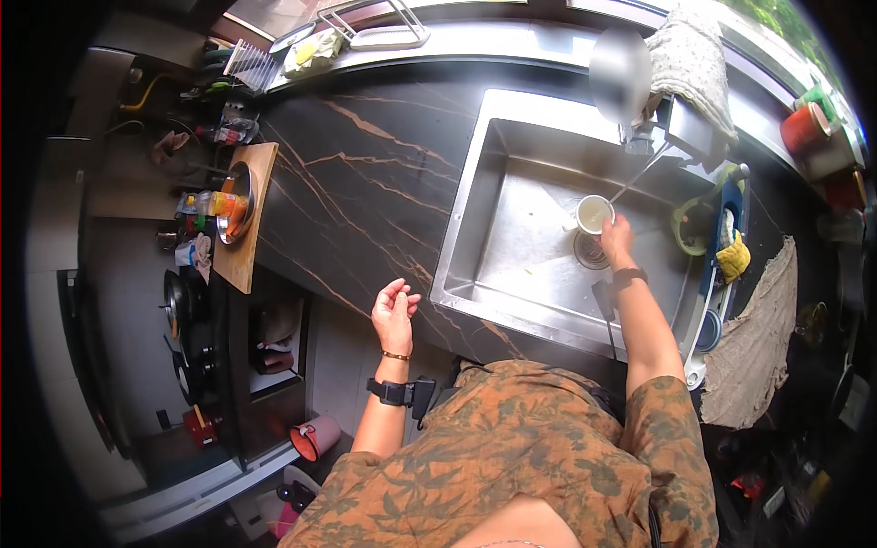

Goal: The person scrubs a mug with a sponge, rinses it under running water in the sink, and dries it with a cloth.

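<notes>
My right hand (617,239) reaches into the stainless steel sink (521,219) and grips a white mug (595,212) by its side, above the round drain (589,254). The mug's mouth faces up toward me and its inside looks pale. From the tap area (671,137) a thin grey line slants down to the mug; whether it is a water stream or a spout I cannot tell. Over the counter's front edge, left of the sink, my left hand (395,310) hangs with loosely bent fingers, partly apart, holding nothing.
A greenish strainer-like bowl (692,226) stands at the sink's right side, beside a yellow cloth (734,259) and a beige cloth (754,338). Left on the dark counter (365,183) lies a wooden board (242,260) bearing a pan (239,196). A wire rack (388,35) sits on the window ledge.
</notes>
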`<state>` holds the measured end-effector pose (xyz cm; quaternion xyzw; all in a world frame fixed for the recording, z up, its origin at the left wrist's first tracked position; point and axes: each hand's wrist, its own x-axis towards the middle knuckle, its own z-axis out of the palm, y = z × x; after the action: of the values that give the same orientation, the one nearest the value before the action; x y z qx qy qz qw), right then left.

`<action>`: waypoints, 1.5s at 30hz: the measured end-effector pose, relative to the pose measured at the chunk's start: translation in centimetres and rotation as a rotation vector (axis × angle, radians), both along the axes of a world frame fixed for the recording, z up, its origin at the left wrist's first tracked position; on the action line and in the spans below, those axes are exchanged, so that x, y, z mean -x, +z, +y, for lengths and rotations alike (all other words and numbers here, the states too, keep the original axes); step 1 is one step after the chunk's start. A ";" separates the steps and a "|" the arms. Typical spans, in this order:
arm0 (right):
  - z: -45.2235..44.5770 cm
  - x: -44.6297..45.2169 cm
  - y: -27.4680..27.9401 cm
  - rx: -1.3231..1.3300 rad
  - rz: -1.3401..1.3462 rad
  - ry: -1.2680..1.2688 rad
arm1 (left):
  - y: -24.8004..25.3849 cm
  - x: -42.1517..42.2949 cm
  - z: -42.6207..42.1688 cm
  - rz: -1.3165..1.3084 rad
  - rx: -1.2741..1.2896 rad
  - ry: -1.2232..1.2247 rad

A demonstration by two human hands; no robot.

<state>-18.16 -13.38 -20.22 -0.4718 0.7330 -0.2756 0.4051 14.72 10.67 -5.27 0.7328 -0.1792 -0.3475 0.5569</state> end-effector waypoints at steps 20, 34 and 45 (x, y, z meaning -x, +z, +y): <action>1.1 -4.5 -4.6 -0.529 -1.072 -0.421 | 0.3 1.5 -1.6 -0.018 -0.025 -0.087; -1.1 -0.1 2.6 -0.151 -0.576 -0.050 | 0.1 3.1 -3.5 0.024 0.038 -0.172; 0.0 -0.6 9.2 -0.126 -0.995 0.079 | 3.1 7.7 -11.2 0.038 0.203 -0.541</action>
<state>-17.52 -13.36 -11.02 -0.2853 0.4480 -0.4070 0.7431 7.06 -0.58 -2.18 0.5923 -0.3913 -0.4774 0.5178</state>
